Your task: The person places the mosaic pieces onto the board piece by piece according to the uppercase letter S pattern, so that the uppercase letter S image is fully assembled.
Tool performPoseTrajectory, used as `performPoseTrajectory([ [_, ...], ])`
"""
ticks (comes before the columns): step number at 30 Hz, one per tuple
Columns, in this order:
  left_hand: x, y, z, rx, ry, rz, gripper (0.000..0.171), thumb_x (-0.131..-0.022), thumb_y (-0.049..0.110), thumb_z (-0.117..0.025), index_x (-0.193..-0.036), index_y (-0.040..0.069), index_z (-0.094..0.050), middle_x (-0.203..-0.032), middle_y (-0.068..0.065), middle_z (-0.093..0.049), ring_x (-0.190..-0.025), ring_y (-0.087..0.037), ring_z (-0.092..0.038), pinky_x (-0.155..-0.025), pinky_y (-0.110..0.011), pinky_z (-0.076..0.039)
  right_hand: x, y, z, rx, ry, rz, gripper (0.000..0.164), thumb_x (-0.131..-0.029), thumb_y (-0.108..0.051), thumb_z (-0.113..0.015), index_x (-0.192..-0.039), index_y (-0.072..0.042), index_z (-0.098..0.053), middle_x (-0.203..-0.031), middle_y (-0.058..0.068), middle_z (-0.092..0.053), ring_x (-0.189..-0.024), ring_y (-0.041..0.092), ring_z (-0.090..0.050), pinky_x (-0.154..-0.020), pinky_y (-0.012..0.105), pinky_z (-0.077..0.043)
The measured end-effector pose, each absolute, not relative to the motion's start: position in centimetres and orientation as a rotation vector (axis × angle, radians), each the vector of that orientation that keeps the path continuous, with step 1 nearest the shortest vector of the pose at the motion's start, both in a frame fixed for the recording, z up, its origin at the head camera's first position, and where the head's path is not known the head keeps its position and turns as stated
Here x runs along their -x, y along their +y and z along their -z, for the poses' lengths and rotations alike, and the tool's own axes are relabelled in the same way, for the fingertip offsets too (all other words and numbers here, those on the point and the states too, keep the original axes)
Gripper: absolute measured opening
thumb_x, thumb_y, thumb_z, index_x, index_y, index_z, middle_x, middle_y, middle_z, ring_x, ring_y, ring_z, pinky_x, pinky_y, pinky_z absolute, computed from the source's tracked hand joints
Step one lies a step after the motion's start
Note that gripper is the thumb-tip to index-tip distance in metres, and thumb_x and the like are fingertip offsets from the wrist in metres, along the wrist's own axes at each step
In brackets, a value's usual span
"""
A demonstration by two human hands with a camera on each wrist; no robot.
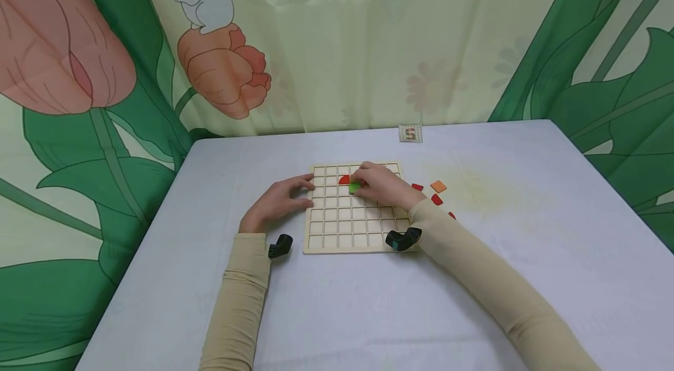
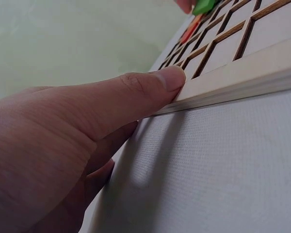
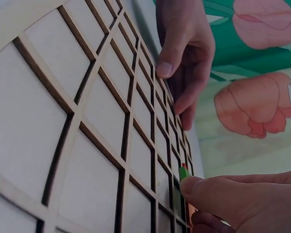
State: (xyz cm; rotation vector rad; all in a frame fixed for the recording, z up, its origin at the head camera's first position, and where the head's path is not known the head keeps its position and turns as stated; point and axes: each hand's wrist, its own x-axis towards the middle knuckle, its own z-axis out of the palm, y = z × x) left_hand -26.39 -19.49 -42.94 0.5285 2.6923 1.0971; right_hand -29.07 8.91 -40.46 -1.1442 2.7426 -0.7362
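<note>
A wooden grid board (image 1: 330,229) with square compartments lies on the table. Over its upper middle, my right hand (image 1: 387,185) pinches a green tile (image 1: 354,188) between thumb and fingers. Just left of that tile, a red curved piece (image 1: 344,179) sits in the grid. My left hand (image 1: 276,202) rests along the board's left edge, its thumb (image 2: 170,78) touching the rim in the left wrist view. In the right wrist view the green tile (image 3: 183,173) is held at a slant over the compartments, partly hidden by the thumb.
Right of the board lie an orange tile (image 1: 438,186) and several red pieces (image 1: 437,199). A small card with a grid pattern (image 1: 410,133) lies at the table's far edge. Each wrist carries a black camera (image 1: 403,239). A printed floral curtain (image 1: 337,37) hangs behind the white table (image 1: 326,312).
</note>
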Motion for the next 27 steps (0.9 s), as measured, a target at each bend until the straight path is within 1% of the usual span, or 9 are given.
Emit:
performPoseTrajectory([
  [5, 26.5, -19.5, 42.9, -0.531, 2.692, -1.091, 0.036, -0.087, 0.024, -0.076, -0.119, 0.013, -0.066, -0.151, 0.004, -0.043, -0.143, -0.018, -0.032, -0.116, -0.04, -0.026, 29.3, 7.8, 41.0, 1.203, 2.748, 0.733, 0.02, -0.089, -0.01, -0.07, -0.108, -0.004, -0.07, -0.1, 0.008, -0.062, -0.089, 0.021, -0.055, -0.08, 0.034, -0.049],
  [12, 26.6, -19.6, 43.0, -0.54, 2.701, -1.084, 0.036, -0.087, 0.025, -0.076, -0.119, 0.012, -0.066, -0.15, 0.004, -0.044, -0.142, -0.017, -0.033, -0.116, -0.038, -0.027, 29.4, 6.9, 41.5, 1.207, 2.753, 0.737, 0.022, -0.091, -0.012, -0.07, -0.111, -0.003, -0.07, -0.105, 0.008, -0.063, -0.094, 0.021, -0.059, -0.084, 0.035, -0.05],
  [18, 26.7, -19.6, 43.2, -0.545, 2.703, -1.083, 0.036, -0.087, 0.025, -0.076, -0.118, 0.012, -0.066, -0.151, 0.004, -0.044, -0.142, -0.018, -0.034, -0.116, -0.039, -0.027, 29.3, 6.8, 41.5, 1.176, 2.783, 0.707, 0.018, -0.092, -0.01, -0.067, -0.109, -0.005, -0.071, -0.103, 0.007, -0.064, -0.093, 0.021, -0.059, -0.084, 0.035, -0.05],
  [27, 26.7, -19.6, 43.2, -0.554, 2.698, -1.094, 0.035, -0.087, 0.025, -0.076, -0.118, 0.011, -0.066, -0.151, 0.002, -0.044, -0.142, -0.018, -0.034, -0.116, -0.039, -0.027, 29.4, 6.6, 41.5, 1.206, 2.776, 0.714, 0.018, -0.091, -0.007, -0.067, -0.109, -0.003, -0.071, -0.105, 0.009, -0.064, -0.095, 0.023, -0.06, -0.086, 0.036, -0.051],
])
